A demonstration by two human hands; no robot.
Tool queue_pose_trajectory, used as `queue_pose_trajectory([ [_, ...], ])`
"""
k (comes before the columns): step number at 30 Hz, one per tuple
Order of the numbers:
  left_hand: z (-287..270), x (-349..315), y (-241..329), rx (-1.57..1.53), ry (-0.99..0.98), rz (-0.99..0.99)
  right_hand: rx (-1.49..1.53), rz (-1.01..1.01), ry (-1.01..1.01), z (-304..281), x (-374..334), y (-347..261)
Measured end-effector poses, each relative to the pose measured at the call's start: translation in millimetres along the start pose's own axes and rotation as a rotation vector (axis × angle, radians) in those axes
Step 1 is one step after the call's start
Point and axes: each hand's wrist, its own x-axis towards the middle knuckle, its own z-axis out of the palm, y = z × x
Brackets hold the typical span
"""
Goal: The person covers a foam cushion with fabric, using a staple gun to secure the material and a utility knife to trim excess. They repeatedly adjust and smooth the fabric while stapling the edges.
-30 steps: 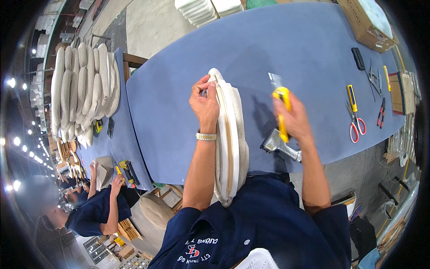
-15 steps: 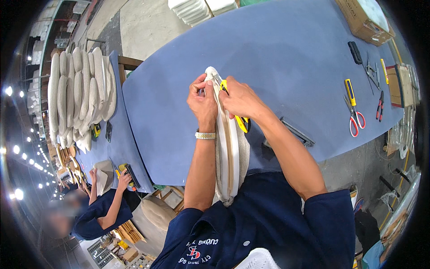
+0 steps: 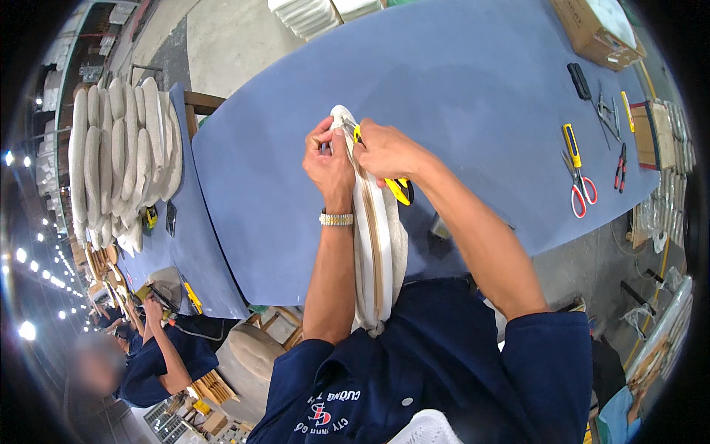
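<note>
On the blue worktable, a pale upholstered cushion panel stands on edge, running from the person's chest up to the two hands at its far end. The left hand is clenched on the top corner of the panel, thumb and fingers pinching the cream fabric from the left side; a metal wristwatch sits just below it on the wrist. The right hand closes over the same corner from the right, wrapped around a yellow-handled tool. Only the butt of that handle shows below the palm and a sliver of yellow above the knuckles; its working end is hidden between the fingers and the fabric, so what kind of tool it is cannot be told. The lower end of the panel disappears behind the dark blue shirt.

To the right of the right hand's fingers, well apart, lie red-handled scissors, a yellow-handled knife and small pliers; a cardboard box is cut off by the upper rim. To the left of the left hand's fingers, beyond the table edge, a stack of similar cushions leans together. A co-worker in blue bends at the lower left, blurred and partly out of frame.
</note>
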Motion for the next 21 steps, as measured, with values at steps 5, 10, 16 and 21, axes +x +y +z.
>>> queue_pose_trajectory([
  [5, 2, -3, -1, -0.001, 0.016, 0.044, -0.052, 0.001, -0.016, 6, -1, 3],
  [10, 2, -4, -1, 0.014, 0.027, 0.077, -0.092, -0.024, -0.016, 10, -9, 6],
  [16, 2, -8, 6, -0.1, 0.043, -0.001, -0.09, 0.019, -0.005, 23, -21, 14],
  [21, -12, -1, 16, -0.326, 0.066, -0.091, 0.187, -0.078, 0.303, 56, -29, 28],
])
